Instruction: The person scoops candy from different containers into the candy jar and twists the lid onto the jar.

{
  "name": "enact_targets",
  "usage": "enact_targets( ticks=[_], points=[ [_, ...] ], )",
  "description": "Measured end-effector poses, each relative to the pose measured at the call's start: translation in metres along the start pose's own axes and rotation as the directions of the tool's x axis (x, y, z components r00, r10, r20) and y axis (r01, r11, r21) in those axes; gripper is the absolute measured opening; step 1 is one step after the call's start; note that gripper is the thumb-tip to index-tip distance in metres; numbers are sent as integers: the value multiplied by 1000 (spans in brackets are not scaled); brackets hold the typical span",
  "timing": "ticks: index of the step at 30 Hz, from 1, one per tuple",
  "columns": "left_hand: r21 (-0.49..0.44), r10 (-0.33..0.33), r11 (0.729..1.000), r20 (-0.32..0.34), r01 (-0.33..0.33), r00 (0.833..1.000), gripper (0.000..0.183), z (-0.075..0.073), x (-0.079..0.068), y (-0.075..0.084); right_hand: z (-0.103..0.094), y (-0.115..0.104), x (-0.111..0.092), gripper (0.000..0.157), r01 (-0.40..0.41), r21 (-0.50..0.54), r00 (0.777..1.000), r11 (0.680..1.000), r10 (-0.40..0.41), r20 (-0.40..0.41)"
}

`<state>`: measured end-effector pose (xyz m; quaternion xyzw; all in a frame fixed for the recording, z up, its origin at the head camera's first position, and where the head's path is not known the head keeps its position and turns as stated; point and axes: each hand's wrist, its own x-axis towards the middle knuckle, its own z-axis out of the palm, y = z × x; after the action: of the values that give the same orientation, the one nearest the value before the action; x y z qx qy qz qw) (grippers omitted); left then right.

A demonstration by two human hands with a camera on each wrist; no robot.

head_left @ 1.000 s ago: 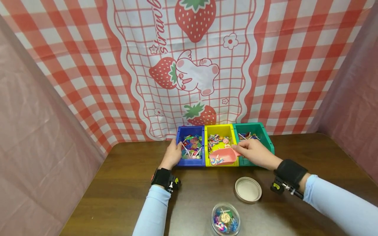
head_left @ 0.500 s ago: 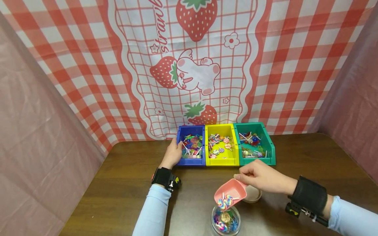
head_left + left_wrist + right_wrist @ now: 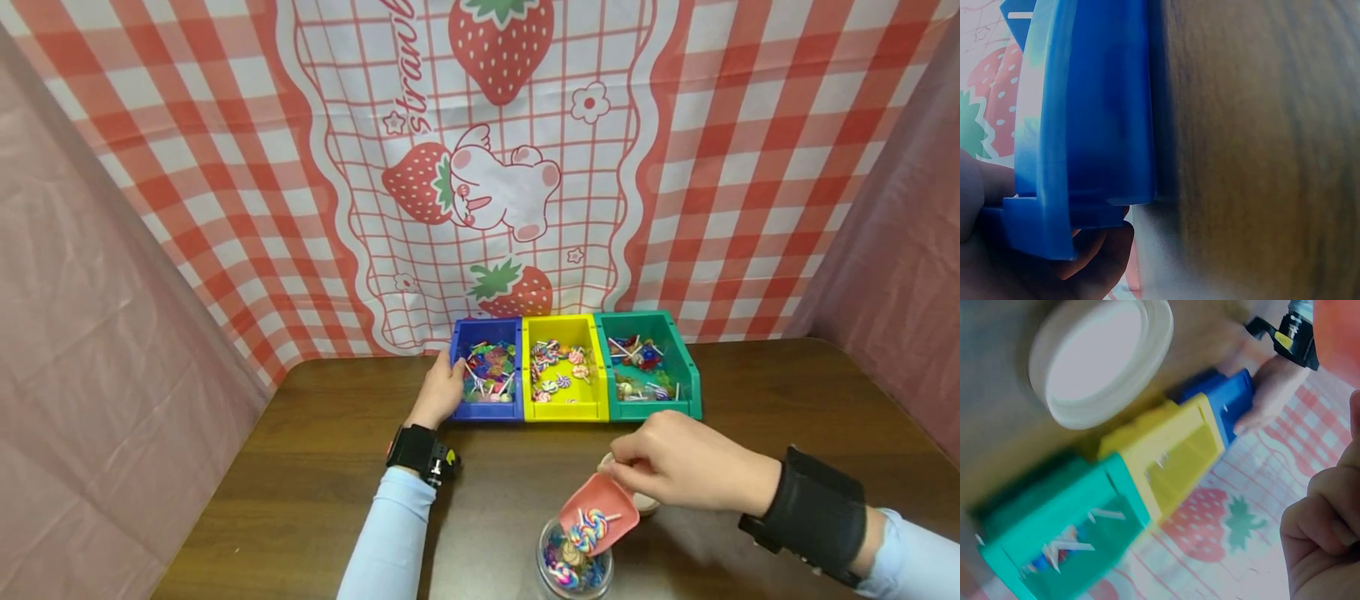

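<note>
My right hand [image 3: 693,462] holds a pink scoop [image 3: 600,492] by its handle, fingers curled. Rainbow swirl lollipops [image 3: 588,530] lie in the scoop, whose front is tilted down over the mouth of a glass jar [image 3: 542,550]. Inside the jar are blue, green and purple candies with swirl lollipops on top. At the back left, my left hand [image 3: 437,392] grips the side wall of the blue bin [image 3: 487,412], its fingers curled under a ledge of the bin [image 3: 1097,112] in the left wrist view. Colourful candies fill the blue bin's floor.
A yellow bin [image 3: 566,412] and a green bin [image 3: 686,404], both with candies, stand against the blue one. The round white lid [image 3: 1100,359] lies on the wooden table [image 3: 337,483] behind the jar, partly hidden by my right hand in the head view. A checked strawberry cloth [image 3: 495,192] hangs behind.
My right hand has brought the scoop with the lollipops from the yellow bin towards me, over the jar, and tipped it downward. The left hand stays on the blue bin.
</note>
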<state>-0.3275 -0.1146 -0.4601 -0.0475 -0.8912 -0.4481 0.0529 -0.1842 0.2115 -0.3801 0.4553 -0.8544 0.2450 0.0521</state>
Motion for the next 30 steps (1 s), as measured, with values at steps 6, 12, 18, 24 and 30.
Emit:
enact_targets(
  ticks=[6, 12, 18, 24, 30],
  points=[
    [2, 2, 1000, -7, -2, 1000, 37, 0, 0, 1, -5, -11, 3, 34, 84, -97, 996, 992, -85, -9],
    [5, 2, 1000, -6, -2, 1000, 37, 0, -1, 1, -6, -18, 5, 31, 138, -157, 990, 978, -138, 8],
    [24, 18, 1000, -4, -18, 1000, 37, 1, -1, -1, -6, -20, 6, 31, 189, -198, 981, 962, -193, 0],
    [9, 16, 1000, -1, -16, 1000, 40, 0, -1, 0, -9, -19, 7, 35, 180, -208, 982, 961, -188, -19],
    [17, -7, 1000, 9, 7, 1000, 44, -2, -2, 0, -14, -11, 14, 35, -5, -132, 999, 991, 1, -36]
  ],
)
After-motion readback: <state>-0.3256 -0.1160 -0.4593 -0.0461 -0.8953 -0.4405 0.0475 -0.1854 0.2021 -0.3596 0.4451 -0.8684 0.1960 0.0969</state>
